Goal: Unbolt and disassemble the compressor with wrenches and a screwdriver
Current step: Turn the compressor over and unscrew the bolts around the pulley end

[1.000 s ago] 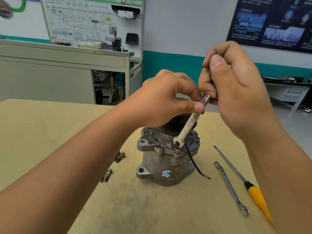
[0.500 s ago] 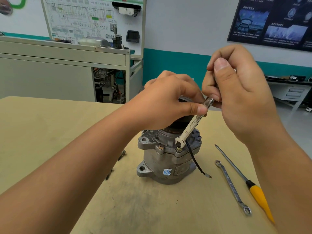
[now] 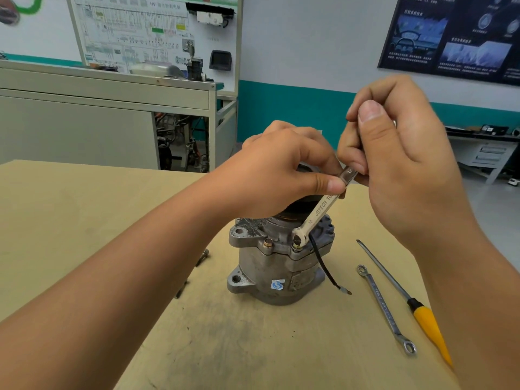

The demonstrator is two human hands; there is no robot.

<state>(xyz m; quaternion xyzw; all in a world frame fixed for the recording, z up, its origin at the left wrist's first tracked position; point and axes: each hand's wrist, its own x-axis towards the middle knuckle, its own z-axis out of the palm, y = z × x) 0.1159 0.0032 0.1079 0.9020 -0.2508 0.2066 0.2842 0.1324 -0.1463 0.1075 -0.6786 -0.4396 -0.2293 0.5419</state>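
Head view: "JETECH" wrench [image 3: 323, 209]

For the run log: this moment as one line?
wrench open end on compressor bolt | right hand grips wrench top | left hand holds compressor, thumb on wrench | spare wrench, screwdriver idle

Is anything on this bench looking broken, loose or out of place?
A black wire dangles loose from the compressor, its tip reaching the table. Two bolts lie loose to the compressor's left. They look taken out during the work rather than spilled; nothing seems damaged.
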